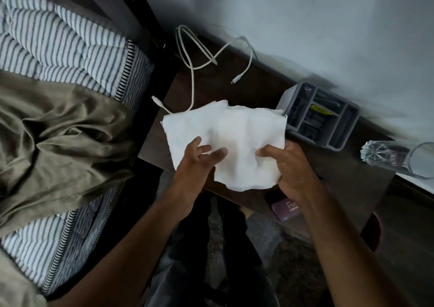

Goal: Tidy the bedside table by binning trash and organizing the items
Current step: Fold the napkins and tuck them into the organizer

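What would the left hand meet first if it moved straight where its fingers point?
The paper napkin that the left hand touches; past it, probably the white cable, though depth is unclear.

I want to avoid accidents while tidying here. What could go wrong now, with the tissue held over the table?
The tissue covers part of the white cable in this view; if it catches, the cable might be dragged along. The glass sits near the right hand, so a sideways swing could knock it.
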The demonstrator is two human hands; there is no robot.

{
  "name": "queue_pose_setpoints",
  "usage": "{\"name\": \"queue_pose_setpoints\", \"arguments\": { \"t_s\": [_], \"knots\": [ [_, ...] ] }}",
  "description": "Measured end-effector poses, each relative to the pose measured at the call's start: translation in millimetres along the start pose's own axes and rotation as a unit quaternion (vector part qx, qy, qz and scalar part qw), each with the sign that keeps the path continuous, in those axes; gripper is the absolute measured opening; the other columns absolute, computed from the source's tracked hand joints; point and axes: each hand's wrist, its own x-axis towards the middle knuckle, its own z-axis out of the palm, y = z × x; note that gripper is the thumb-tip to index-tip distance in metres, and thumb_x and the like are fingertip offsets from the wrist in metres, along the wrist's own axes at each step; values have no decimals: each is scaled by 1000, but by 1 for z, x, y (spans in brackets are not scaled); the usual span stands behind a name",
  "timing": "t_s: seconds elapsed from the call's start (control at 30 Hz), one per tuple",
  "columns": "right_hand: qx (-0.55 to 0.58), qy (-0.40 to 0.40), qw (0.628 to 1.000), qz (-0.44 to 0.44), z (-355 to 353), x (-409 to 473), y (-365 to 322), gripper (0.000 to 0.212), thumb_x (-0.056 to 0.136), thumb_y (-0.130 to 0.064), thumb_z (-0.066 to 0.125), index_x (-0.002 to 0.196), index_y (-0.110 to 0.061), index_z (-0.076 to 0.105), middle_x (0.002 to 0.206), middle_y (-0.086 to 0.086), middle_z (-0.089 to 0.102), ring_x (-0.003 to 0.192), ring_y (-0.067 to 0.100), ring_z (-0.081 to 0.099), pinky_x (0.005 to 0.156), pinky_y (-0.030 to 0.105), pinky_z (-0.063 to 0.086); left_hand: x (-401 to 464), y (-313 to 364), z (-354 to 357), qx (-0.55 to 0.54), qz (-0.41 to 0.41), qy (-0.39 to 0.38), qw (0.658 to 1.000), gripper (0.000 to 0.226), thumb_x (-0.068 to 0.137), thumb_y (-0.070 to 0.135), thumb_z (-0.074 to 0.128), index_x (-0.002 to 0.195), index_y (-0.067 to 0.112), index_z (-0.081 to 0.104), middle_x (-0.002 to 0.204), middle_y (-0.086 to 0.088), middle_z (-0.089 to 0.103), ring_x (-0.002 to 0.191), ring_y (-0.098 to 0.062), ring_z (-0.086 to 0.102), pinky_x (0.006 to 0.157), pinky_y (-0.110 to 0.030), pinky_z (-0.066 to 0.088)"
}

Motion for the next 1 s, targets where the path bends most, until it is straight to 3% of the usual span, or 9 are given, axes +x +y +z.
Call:
{"name": "queue_pose_setpoints", "arguments": {
  "t_s": [0.1, 0.23, 0.37, 0.5, 0.57, 0.7, 0.77, 0.9, 1.0],
  "knots": [
    [59, -49, 997, 2, -9, -3, -2, 28, 75, 9, 61, 86, -12, 76, 90, 7, 76, 81, 23, 73, 69, 35, 57, 1, 10, 4, -59, -22, -23, 998, 120, 50, 59, 82, 152, 21, 33, 141, 6, 59, 133, -15, 52, 117, -44, 34],
    [136, -156, 978, 4, -16, -10, -5, 34, 73, 9, 61, 96, -11, 76, 99, 11, 76, 92, 25, 73, 75, 37, 59, 1, 9, 14, -140, -12, -184, 973, 72, 77, 44, 79, 140, 19, 54, 135, -4, 67, 130, -28, 58, 97, -41, 54],
    [122, -158, 979, 50, -25, -12, -3, 36, 75, 8, 62, 107, -4, 72, 110, 18, 73, 97, 32, 71, 86, 46, 58, -7, -3, 23, -238, -35, -288, 927, 53, 90, 33, 70, 138, 12, 59, 140, -13, 62, 130, -30, 59, 103, -47, 52],
    [2, -20, 999, 36, -29, -9, 4, 20, 83, 2, 66, 100, -7, 72, 96, 10, 78, 84, 26, 74, 69, 35, 61, -3, -10, 36, -132, -13, -78, 988, 46, 72, 18, 88, 114, 7, 73, 114, -10, 76, 110, -30, 71, 96, -47, 57],
    [-33, 11, 999, 15, -30, -6, 7, 14, 85, -4, 69, 95, -12, 74, 92, 5, 79, 79, 21, 75, 64, 31, 60, 2, -11, 36, -124, -15, -10, 992, 48, 68, 21, 91, 109, 4, 73, 107, -10, 78, 103, -30, 74, 91, -48, 59],
    [-40, 35, 999, -1, -26, -7, 13, 11, 85, -11, 74, 94, -16, 76, 92, 3, 80, 83, 23, 76, 73, 36, 61, 7, -9, 34, -76, -1, 39, 996, 31, 84, 23, 80, 109, 6, 72, 102, -7, 79, 96, -27, 75, 83, -40, 62],
    [-53, 64, 996, -30, -23, -9, 14, 7, 86, -14, 74, 90, -20, 76, 87, -2, 80, 79, 15, 76, 67, 28, 61, 7, -8, 36, -45, 21, 54, 997, 29, 86, 26, 78, 109, 8, 72, 99, -4, 79, 95, -23, 75, 80, -36, 62],
    [-161, 137, 971, -112, -10, -17, 16, 14, 87, -20, 71, 77, -29, 73, 82, 0, 76, 72, 5, 68, 65, 28, 55, 3, -2, 46, 3, 43, 51, 998, 33, 93, 25, 69, 122, 9, 65, 113, -6, 74, 106, -24, 70, 94, -44, 57],
    [-249, 181, 930, -199, 4, -23, 14, 13, 87, -20, 68, 97, -20, 76, 90, 0, 66, 77, 7, 63, 67, 31, 54, 2, 2, 56, 98, 82, 87, 988, 39, 96, 26, 64, 131, 12, 56, 122, -2, 67, 107, -18, 62, 93, -35, 51]
  ]
}}
